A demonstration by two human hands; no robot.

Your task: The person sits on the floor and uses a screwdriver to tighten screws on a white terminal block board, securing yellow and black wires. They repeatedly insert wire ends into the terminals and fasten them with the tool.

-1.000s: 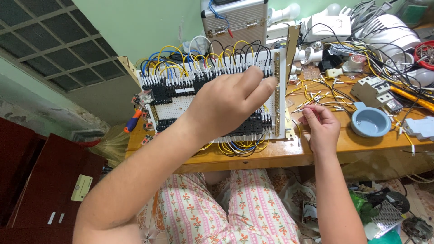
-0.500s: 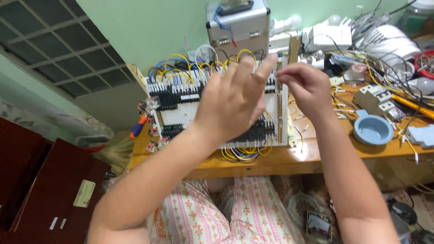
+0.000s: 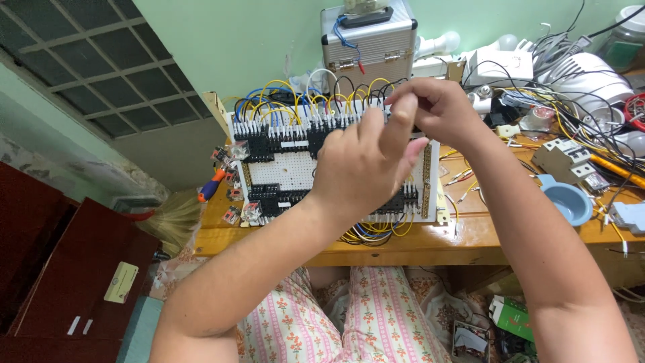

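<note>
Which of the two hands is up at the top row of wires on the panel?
The right hand, pinched at the wires along the top edge of the white wiring panel. The left hand hovers lower, fingers spread over the panel's middle.

wire loops point(image 3: 282, 101) crowding board top point(image 3: 289, 171)

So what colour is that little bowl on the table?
Light blue; the bowl shows clearly in the head view, at the right.

Bright even light, sharp, edges slightly warped.
</note>
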